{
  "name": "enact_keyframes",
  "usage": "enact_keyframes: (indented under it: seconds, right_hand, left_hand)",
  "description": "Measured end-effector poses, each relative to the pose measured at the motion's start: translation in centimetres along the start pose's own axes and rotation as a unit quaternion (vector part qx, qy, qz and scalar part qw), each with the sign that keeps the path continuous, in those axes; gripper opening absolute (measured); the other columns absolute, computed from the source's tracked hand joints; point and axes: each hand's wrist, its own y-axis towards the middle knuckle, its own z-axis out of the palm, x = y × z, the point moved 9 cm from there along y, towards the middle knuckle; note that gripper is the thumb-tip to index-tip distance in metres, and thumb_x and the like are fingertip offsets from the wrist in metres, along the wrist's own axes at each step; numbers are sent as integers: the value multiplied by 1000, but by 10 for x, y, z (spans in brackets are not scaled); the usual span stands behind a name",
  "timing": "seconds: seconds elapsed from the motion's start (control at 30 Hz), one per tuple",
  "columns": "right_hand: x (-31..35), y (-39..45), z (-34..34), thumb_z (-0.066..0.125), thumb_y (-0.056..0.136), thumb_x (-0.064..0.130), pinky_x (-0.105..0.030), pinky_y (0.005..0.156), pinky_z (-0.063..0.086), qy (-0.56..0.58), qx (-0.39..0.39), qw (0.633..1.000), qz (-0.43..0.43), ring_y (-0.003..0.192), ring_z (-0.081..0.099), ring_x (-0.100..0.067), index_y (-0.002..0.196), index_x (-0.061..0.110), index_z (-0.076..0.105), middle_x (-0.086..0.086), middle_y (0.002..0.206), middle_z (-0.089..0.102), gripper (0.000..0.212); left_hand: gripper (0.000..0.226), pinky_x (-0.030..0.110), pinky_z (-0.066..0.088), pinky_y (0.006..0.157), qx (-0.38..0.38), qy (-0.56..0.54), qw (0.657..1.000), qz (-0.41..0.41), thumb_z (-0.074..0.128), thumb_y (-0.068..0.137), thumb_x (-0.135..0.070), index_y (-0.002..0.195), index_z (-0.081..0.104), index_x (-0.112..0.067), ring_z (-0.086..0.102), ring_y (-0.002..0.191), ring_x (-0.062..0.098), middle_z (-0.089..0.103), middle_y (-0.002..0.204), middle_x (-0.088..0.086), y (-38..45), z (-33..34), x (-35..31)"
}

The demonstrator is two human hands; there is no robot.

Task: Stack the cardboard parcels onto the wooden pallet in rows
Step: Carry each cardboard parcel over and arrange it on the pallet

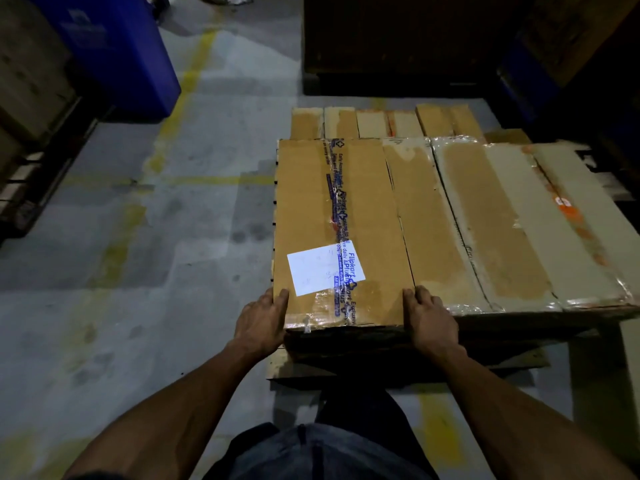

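Observation:
A long brown parcel (360,216) with blue printed tape and a white label lies at the left end of the top row on the wooden pallet (298,370). My left hand (261,323) grips its near left corner. My right hand (427,318) grips its near right corner, fingers curled over the top edge. Beside it to the right lie two more long parcels, a brown one (433,220) and a paler taped one (526,223). A lower row of parcels (377,123) shows behind them.
Grey concrete floor (138,237) with worn yellow lines spreads to the left. A blue bin (114,50) stands at the back left, stacked boxes (31,81) at the far left, and a dark wooden crate (398,39) behind the pallet.

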Motion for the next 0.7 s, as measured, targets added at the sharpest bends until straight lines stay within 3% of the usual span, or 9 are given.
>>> enact_keyframes:
  seconds: [0.13,0.23,0.4,0.5,0.7]
  right_hand:
    - [3,-2,5,62,92,23,-42,113,37,20,21,1000,8,142,28,-32,156,13,13,-14,161,13,81]
    - [3,-4,4,57,92,25,-45,113,36,47,40,998,24,143,26,-34,154,12,15,-15,161,14,76]
    - [12,-16,-15,56,90,33,-47,99,47,122,97,987,44,121,51,-33,136,13,43,-14,139,45,51]
    - [13,-40,-29,51,92,30,-42,94,50,145,82,984,70,116,56,-31,135,14,48,-13,129,56,46]
    - [11,-105,-35,51,98,33,-39,96,47,211,35,966,142,120,54,-28,135,15,50,-9,132,56,41]
  left_hand:
    - [84,41,48,94,15,25,1000,4,69,83,-45,150,26,-18,56,118,32,45,146,14,0,-1,1]
    - [78,41,45,98,41,42,998,-1,65,86,-46,149,27,-20,53,121,31,48,143,12,-1,-9,-1]
    - [32,38,49,85,76,20,997,-12,52,92,-41,118,48,-23,59,103,25,58,118,4,-6,-28,-9]
    - [42,38,50,92,91,-13,996,-7,50,96,-40,132,48,-19,58,115,27,56,130,5,-11,-40,-16]
    - [55,39,46,100,86,-22,995,50,41,101,-45,148,40,-17,51,128,27,50,145,6,-26,-58,-39]
